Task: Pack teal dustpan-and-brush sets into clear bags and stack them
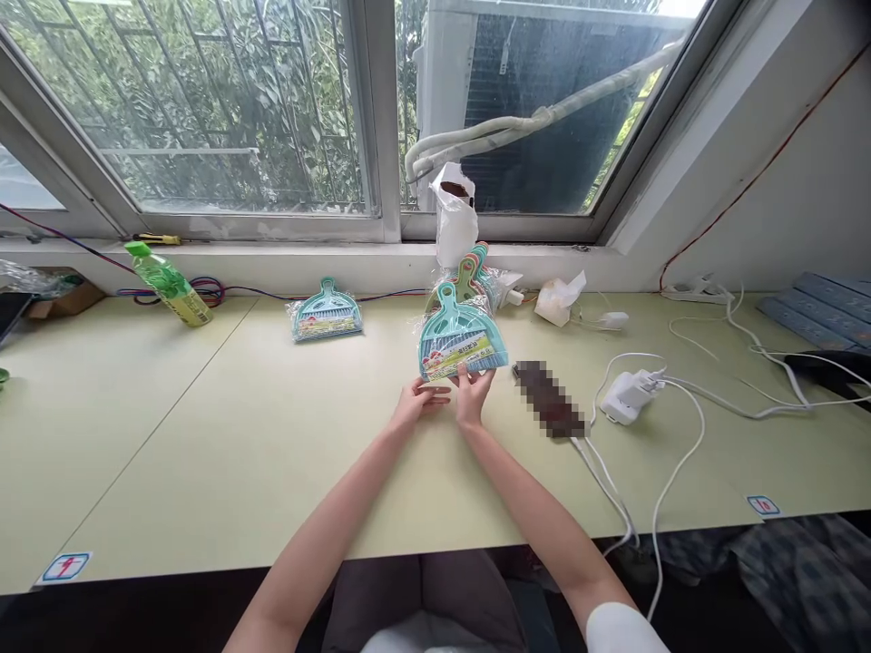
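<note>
A teal mini dustpan-and-brush set (457,340) in clear wrap stands tilted in the middle of the pale green table (204,426). My right hand (472,392) pinches its lower edge. My left hand (418,402) rests just left of it with fingers stretched toward that same edge, holding nothing. Behind the held set leans a stack of several more wrapped sets (476,272) in mixed colours. Another teal set (327,313) lies flat to the left, apart from both hands.
A green drink bottle (167,283) lies at the back left. A blurred dark object (548,399), a white charger (630,394) with loose cables, a crumpled tissue (558,299) and a white bag (455,222) sit to the right and behind. A window runs along the back.
</note>
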Tool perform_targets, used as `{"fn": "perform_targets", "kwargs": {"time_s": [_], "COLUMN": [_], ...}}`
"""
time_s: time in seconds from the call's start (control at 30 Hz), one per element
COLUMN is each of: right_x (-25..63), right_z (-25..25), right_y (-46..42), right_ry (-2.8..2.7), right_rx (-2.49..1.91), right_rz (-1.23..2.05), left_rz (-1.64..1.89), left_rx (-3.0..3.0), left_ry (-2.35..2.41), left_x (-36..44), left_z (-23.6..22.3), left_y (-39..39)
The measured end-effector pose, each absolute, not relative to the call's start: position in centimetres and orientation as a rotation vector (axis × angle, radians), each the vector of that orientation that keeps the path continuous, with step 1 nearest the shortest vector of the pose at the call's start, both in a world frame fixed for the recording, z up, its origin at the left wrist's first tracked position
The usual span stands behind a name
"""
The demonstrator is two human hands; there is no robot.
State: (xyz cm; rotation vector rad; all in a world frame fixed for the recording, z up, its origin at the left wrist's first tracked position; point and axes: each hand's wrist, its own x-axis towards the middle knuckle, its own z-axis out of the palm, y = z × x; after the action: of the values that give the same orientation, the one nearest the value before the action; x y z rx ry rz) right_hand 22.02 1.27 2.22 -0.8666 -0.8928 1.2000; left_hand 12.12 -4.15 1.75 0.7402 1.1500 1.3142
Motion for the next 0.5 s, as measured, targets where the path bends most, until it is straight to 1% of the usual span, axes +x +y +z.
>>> {"fn": "perform_targets", "kwargs": {"time_s": [0.13,0.3,0.37,0.5], "right_x": [22.7,23.4,23.3,22.3], "right_z": [1.7,2.1,2.3,2.1], "right_y": [2.3,3.3,3.2,2.0], "right_ry": [-0.786,-0.788,-0.835,-0.931], "right_rx": [-0.892,-0.823,-0.803,-0.760], "right_rz": [1.240,1.342,1.397,1.550], "left_rz": [1.179,1.048,1.140,1.453], "left_rx": [0.850,0.984,0.941,0.812], "left_ry": [1.023,1.137,1.181,1.214], "left_x": [12.2,10.0,8.9,8.0], "left_z": [2.3,3.8,3.9,2.9], "left_y": [-4.8,-5.1,-4.9,-4.1]}}
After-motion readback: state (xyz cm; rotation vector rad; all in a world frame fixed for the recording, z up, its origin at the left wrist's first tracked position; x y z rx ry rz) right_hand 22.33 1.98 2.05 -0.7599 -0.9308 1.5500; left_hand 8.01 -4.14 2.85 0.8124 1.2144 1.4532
